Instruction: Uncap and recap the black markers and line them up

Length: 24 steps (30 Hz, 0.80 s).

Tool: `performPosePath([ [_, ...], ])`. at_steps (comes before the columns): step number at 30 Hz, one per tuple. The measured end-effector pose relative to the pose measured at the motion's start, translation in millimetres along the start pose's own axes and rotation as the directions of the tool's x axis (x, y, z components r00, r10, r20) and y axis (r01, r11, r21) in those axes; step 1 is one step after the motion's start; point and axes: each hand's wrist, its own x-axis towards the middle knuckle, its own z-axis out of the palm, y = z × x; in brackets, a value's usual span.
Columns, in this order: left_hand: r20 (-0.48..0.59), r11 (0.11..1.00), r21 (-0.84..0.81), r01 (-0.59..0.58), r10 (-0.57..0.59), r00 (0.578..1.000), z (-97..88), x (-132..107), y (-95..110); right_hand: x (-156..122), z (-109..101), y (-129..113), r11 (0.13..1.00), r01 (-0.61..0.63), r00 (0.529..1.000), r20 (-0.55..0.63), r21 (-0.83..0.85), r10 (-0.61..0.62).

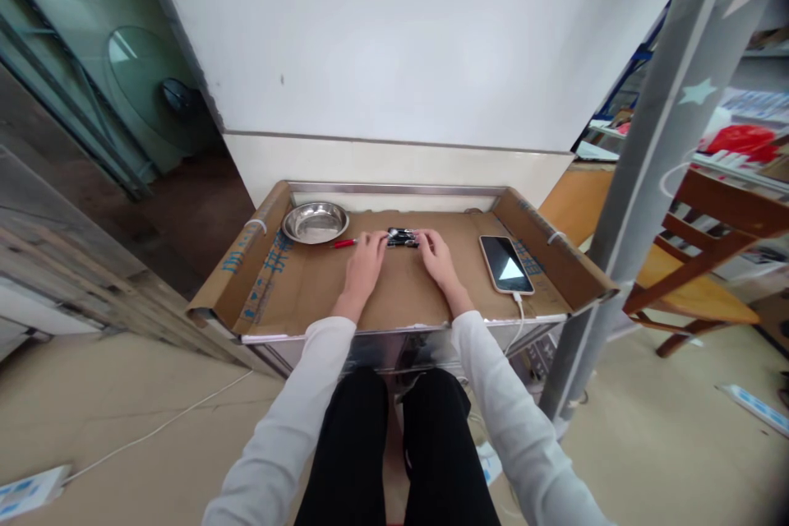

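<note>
A small group of black pens (402, 237) lies across the middle of the cardboard surface, between my two hands. My left hand (365, 265) has its fingers closed on the pens' left ends. At their right ends, the fingers of my right hand (439, 261) are pinched on the same pens. Just left of my left hand a red pen (343, 243) shows, partly covered by my fingers. A round, shallow steel bowl (316, 223) sits further left. The pens' exact number is hard to make out.
The cardboard-lined tabletop (407, 296) has raised sides. A phone (506, 265) with a white charging cable (521, 314) lies at the right. A white wall panel (400, 41) stands behind, a grey post (641, 148) and wooden chair (690, 263) to the right.
</note>
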Motion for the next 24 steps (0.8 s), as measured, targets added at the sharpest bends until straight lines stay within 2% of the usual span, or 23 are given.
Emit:
performPosePath([
  [1, 0.040, 0.995, -0.047, -0.088, 0.090, 0.995, 0.8, -0.3, 2.7, 0.1, 1.7, -2.4, 0.989, -0.074, 0.997, 0.032, 0.132, 0.070],
  [3, 0.100, 0.964, -0.130, -0.234, 0.247, 0.964, 4.2, -0.5, 6.7, -0.2, 4.5, -6.8, 0.904, -0.212, 0.974, 0.154, 0.371, 0.165],
  [5, 0.084, 0.931, -0.206, -0.300, 0.322, 0.943, 8.6, 0.3, 7.8, -0.9, 5.8, -10.0, 0.794, -0.309, 0.945, 0.265, 0.524, 0.193],
  [9, -0.075, 0.898, -0.354, -0.261, 0.251, 0.965, 14.7, 2.8, 3.3, -2.2, 4.3, -11.1, 0.612, -0.506, 0.857, 0.436, 0.608, 0.276],
  [11, -0.091, 0.881, -0.399, -0.253, 0.237, 0.967, 14.3, 3.4, 1.6, -2.1, 3.1, -9.7, 0.541, -0.574, 0.816, 0.489, 0.615, 0.309],
  [13, -0.080, 0.872, -0.398, -0.285, 0.277, 0.958, 11.8, 3.5, 1.8, -1.8, 2.4, -8.3, 0.494, -0.600, 0.798, 0.507, 0.629, 0.325],
  [16, -0.089, 0.869, -0.350, -0.349, 0.340, 0.936, 6.5, 3.3, 4.0, -1.0, 1.5, -7.9, 0.462, -0.617, 0.786, 0.527, 0.637, 0.324],
  [18, -0.113, 0.884, -0.317, -0.344, 0.324, 0.939, 3.4, 3.2, 4.5, -0.1, 0.3, -8.9, 0.454, -0.628, 0.777, 0.542, 0.632, 0.320],
  [21, -0.189, 0.919, -0.297, -0.258, 0.208, 0.960, 0.4, 2.9, 2.3, 1.8, -2.6, -11.0, 0.450, -0.633, 0.773, 0.536, 0.629, 0.339],
  [24, -0.269, 0.934, -0.308, -0.183, 0.099, 0.958, -1.1, 2.8, -1.1, 3.3, -5.0, -11.4, 0.439, -0.624, 0.781, 0.504, 0.646, 0.369],
])
